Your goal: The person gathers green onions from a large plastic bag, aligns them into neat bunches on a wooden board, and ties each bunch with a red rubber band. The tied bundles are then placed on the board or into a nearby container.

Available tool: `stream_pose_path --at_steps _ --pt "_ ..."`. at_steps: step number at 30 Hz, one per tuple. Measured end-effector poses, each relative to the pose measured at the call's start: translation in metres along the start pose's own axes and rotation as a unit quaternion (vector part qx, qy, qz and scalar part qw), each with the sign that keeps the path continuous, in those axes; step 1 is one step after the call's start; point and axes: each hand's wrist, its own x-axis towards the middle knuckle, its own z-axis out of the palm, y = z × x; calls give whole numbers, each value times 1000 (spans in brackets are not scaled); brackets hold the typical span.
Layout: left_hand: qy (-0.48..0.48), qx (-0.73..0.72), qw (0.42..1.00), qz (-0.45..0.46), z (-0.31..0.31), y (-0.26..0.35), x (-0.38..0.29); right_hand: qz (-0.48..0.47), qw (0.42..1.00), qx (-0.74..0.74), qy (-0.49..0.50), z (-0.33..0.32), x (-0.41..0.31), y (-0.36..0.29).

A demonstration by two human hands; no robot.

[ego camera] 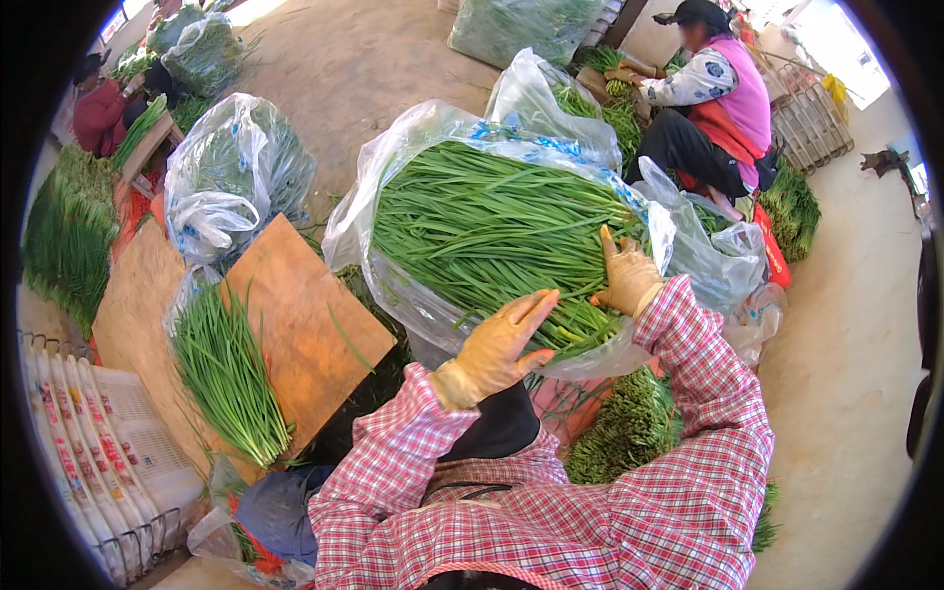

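Note:
A large heap of green garlic chives [479, 214] fills a clear plastic bag [346, 228] whose mouth is spread wide before me. My right hand [627, 276], in a tan glove, rests on the chives at the bag's right side with its fingers apart. Over the near edge of the bag hovers my left hand [501, 350], also gloved, its fingers straight and the thumb apart; nothing is in it. A loose bunch of chives [228, 376] lies beside a wooden board [302, 332] to my left.
A person [715, 110] in a pink vest sits at the upper right, handling chives. Another person [99, 110] is at the far left. A tied plastic bag [236, 169] stands beyond the board. More chives [627, 428] lie by my right side; stacked white crates [110, 442] stand lower left.

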Motion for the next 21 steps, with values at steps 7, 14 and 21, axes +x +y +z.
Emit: stream_pose_path --at_steps 7,14,21 --pt "-59 28 995 -70 35 -14 11 19 995 82 55 8 -4 -2" --pt "-70 38 992 -99 31 -12 7 -53 998 -19 -37 -38 3 2" --pt "-64 55 991 -105 36 -10 6 -90 976 135 147 -28 92 -3"
